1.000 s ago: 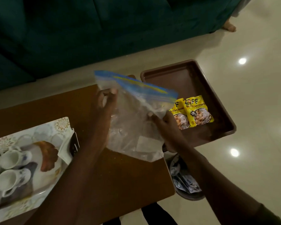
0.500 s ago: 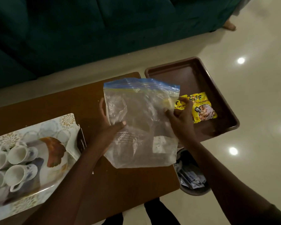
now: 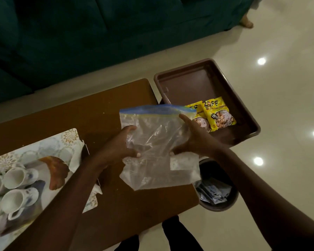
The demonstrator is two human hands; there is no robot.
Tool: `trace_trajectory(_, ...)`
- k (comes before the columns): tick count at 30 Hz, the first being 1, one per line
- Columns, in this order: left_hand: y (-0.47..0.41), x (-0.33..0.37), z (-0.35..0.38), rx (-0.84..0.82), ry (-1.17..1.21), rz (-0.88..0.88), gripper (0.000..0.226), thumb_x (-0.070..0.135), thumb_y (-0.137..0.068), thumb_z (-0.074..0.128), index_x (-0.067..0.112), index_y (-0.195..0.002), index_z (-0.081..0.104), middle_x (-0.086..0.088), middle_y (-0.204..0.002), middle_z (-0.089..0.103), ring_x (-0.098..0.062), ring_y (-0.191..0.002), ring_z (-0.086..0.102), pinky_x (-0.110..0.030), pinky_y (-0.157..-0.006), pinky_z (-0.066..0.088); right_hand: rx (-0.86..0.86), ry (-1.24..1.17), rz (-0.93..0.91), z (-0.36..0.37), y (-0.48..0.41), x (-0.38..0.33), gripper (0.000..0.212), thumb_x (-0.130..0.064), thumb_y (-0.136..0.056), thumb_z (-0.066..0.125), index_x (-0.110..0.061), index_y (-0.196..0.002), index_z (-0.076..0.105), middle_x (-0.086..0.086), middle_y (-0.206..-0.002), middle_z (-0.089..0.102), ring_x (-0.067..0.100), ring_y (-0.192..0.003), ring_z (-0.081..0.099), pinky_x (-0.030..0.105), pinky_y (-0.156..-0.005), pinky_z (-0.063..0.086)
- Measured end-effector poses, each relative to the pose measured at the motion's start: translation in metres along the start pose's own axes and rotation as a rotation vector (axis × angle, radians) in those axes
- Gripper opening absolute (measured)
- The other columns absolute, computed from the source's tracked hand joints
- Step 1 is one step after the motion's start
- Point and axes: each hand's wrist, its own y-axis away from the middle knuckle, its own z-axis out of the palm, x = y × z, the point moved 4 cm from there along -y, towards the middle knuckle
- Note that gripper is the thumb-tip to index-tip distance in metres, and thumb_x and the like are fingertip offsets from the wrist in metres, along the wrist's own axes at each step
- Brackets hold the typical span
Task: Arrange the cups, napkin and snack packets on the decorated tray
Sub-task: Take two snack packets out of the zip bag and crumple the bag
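Note:
A clear zip bag [image 3: 158, 147] with a blue seal strip hangs over the right end of the brown table [image 3: 105, 109]. My left hand [image 3: 120, 145] grips its left side and my right hand [image 3: 190, 140] grips its right side. Two yellow snack packets [image 3: 217, 115] lie in a plain brown tray [image 3: 194, 78] beyond the table's right end. At the far left the decorated tray [image 3: 69, 136] holds several white cups [image 3: 20, 176] lying on their sides and a white napkin [image 3: 76, 154] at its far edge.
A dark round bin [image 3: 217, 205] with wrappers inside stands on the floor under the table's right corner. A dark green sofa [image 3: 98, 33] runs along the far side. The pale floor shows bright light reflections.
The bag has dropped lower toward the table and both hands have shifted down to hold its middle. The view has moved, so the second yellow packet shows again.

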Motion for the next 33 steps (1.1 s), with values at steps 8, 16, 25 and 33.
trace_trajectory(8,-0.003,0.007,-0.012,0.567,-0.379,0.163,0.032,0.035,-0.069,0.082,0.019,-0.068,0.054,0.001,-0.096,0.049,-0.017,-0.081,0.048,-0.03,-0.06,0.041,0.272,0.467,-0.11,-0.014,0.002,-0.003,0.05,-0.026,-0.063,0.086,-0.002,-0.103,0.068,0.018,-0.104,0.063,0.034,-0.101,0.056,0.035,-0.081,0.044)
trace_trajectory(16,-0.002,0.016,0.005,0.288,-0.074,0.131,0.027,0.017,-0.077,0.077,0.01,-0.071,0.051,-0.004,-0.066,0.049,-0.018,-0.061,0.046,-0.029,-0.053,0.034,0.457,-0.021,-0.013,-0.026,0.019,0.0,0.015,-0.009,-0.074,0.072,-0.009,-0.089,0.067,0.009,-0.083,0.067,0.024,-0.069,0.064,0.03,-0.053,0.051)
trace_trajectory(25,0.002,0.02,0.075,0.18,0.098,-0.158,0.021,-0.001,-0.078,0.064,0.02,-0.078,0.063,-0.007,-0.079,0.069,-0.024,-0.069,0.069,-0.032,-0.052,0.057,0.814,0.1,0.067,0.04,0.074,-0.005,0.038,-0.004,-0.069,0.057,-0.026,-0.099,0.051,-0.004,-0.094,0.065,0.015,-0.078,0.061,0.028,-0.057,0.048)
trace_trajectory(33,0.004,0.03,0.135,-0.256,0.321,-0.291,0.013,0.01,-0.092,0.055,0.014,-0.095,0.066,-0.011,-0.091,0.073,-0.023,-0.08,0.07,-0.031,-0.059,0.058,0.712,-0.078,0.041,0.079,0.11,0.014,0.029,-0.038,-0.079,0.05,-0.031,-0.107,0.054,-0.022,-0.095,0.058,-0.001,-0.085,0.056,0.014,-0.068,0.044)
